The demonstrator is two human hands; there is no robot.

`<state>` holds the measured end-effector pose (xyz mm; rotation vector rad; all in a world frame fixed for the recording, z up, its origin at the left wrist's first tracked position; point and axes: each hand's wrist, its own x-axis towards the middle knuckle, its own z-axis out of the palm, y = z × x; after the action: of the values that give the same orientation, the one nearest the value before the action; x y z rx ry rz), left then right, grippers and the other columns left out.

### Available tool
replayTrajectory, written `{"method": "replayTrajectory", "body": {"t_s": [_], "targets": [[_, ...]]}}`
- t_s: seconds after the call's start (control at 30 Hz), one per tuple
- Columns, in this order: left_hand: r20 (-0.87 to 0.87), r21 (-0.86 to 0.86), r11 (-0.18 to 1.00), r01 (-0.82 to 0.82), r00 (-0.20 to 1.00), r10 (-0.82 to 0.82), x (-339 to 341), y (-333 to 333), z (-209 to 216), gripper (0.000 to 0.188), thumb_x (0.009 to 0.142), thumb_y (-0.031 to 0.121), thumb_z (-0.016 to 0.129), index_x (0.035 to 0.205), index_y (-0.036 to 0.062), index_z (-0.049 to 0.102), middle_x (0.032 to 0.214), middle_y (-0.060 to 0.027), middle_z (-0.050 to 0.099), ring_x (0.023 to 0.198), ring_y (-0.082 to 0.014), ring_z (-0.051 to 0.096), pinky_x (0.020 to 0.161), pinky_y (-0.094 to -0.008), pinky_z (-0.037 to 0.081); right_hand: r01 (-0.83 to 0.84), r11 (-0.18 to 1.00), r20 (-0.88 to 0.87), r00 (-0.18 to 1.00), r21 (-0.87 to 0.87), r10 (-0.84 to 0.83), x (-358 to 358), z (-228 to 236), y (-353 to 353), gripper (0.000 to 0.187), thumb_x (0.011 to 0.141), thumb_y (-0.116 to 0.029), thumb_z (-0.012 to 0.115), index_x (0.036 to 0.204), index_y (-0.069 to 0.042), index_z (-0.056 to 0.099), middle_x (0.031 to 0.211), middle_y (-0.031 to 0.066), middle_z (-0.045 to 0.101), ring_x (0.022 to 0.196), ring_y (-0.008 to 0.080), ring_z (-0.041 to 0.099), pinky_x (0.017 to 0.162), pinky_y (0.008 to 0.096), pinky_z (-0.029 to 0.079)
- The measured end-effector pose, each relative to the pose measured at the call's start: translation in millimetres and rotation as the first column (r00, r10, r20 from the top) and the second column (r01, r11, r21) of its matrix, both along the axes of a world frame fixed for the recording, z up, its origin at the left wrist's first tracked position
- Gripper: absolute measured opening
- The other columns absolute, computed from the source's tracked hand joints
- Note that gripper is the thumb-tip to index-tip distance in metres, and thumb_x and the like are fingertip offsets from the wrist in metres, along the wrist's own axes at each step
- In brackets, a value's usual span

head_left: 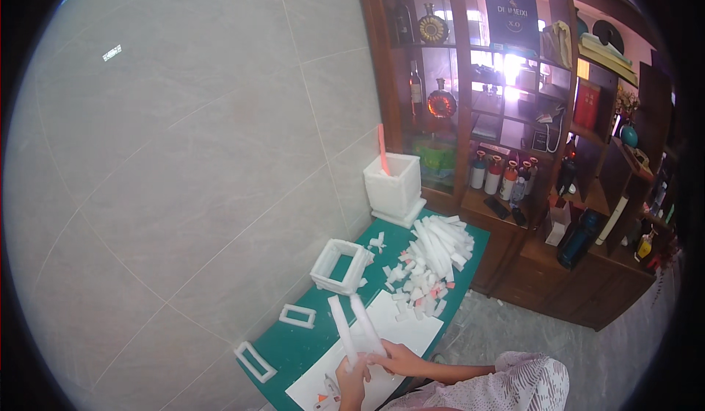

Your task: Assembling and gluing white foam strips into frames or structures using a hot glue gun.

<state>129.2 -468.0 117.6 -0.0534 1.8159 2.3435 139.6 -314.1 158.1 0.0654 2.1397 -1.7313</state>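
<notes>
My left hand (354,376) is closed round the lower end of a white foam strip (341,324) that points away from me. Close beside it, my right hand (396,358) grips a second, wider white foam strip (366,318). The two strips stand apart at their far ends and come together near my fingers, where their lower ends are partly hidden. Both hands are above a white sheet (413,321) on the green table (294,348). By my left wrist lies a white tool with orange parts (328,395), perhaps a glue gun, partly covered.
Two small white rectangular frames (298,315) (255,362) lie along the wall side. Beyond them stand an open white foam box frame (339,265) and a taller white box (393,187) holding a pink strip. Foam strips and scraps (433,260) are heaped right. A wooden cabinet (470,227) stands behind.
</notes>
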Motion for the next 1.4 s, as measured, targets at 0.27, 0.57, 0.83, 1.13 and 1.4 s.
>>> {"method": "replayTrajectory", "body": {"t_s": [0.27,0.57,0.83,1.13,1.4], "targets": [[0.075,0.389,0.921,0.022,0.996,-0.056,4,-15,7,0.023,0.085,0.021,0.058,0.089,-0.0007,0.053,0.07,-0.0059,0.052,0.059,-0.0145,0.051,0.053,-0.0271,0.041,-0.055,0.898,-0.006,0.998,-0.437,0.059,4,2,-11,0.023,0.096,-0.026,0.042,0.101,-0.004,0.046,0.065,-0.0021,0.042,0.053,0.0069,0.039,0.046,0.0224,0.032],[0.157,0.65,0.756,-0.071,0.987,-0.042,8,-9,-16,0.026,0.085,0.033,0.053,0.088,0.0077,0.055,0.071,0.0024,0.051,0.063,-0.0091,0.048,0.058,-0.0248,0.039,-0.187,0.769,0.057,0.959,-0.611,0.279,6,5,-7,0.022,0.093,-0.026,0.041,0.092,-0.004,0.047,0.062,-0.0002,0.041,0.047,0.0092,0.038,0.044,0.0224,0.033],[-0.008,0.482,0.873,-0.079,0.996,0.094,-5,-54,7,0.023,0.086,0.025,0.056,0.083,0.0029,0.055,0.06,-0.0016,0.047,0.052,-0.0098,0.044,0.047,-0.0232,0.038,-0.027,0.869,0.031,0.998,-0.495,0.049,2,12,31,0.016,0.09,-0.021,0.045,0.091,-0.006,0.051,0.067,0.0025,0.05,0.054,0.01,0.045,0.05,0.0225,0.039],[-0.252,-0.611,0.792,0.01,0.945,-0.206,20,-4,7,0.016,0.075,0.011,0.067,0.082,0.0013,0.056,0.07,-0.0093,0.064,0.06,-0.0142,0.059,0.055,-0.0275,0.045,0.149,0.929,0.127,0.986,-0.34,-0.112,4,-15,5,0.028,0.091,-0.033,0.052,0.086,-0.006,0.054,0.074,-0.0004,0.051,0.064,0.0087,0.046,0.055,0.0215,0.038],[-0.226,-0.756,0.649,0.088,0.895,-0.384,24,-10,15,0.021,0.075,0.015,0.066,0.085,0.0009,0.054,0.065,-0.0176,0.06,0.058,-0.0279,0.062,0.054,-0.034,0.046,0.319,0.822,0.313,0.932,-0.472,-0.182,7,-25,2,0.025,0.082,-0.029,0.065,0.078,-0.007,0.054,0.062,-0.0002,0.048,0.054,0.0091,0.044,0.047,0.0229,0.034]]}}
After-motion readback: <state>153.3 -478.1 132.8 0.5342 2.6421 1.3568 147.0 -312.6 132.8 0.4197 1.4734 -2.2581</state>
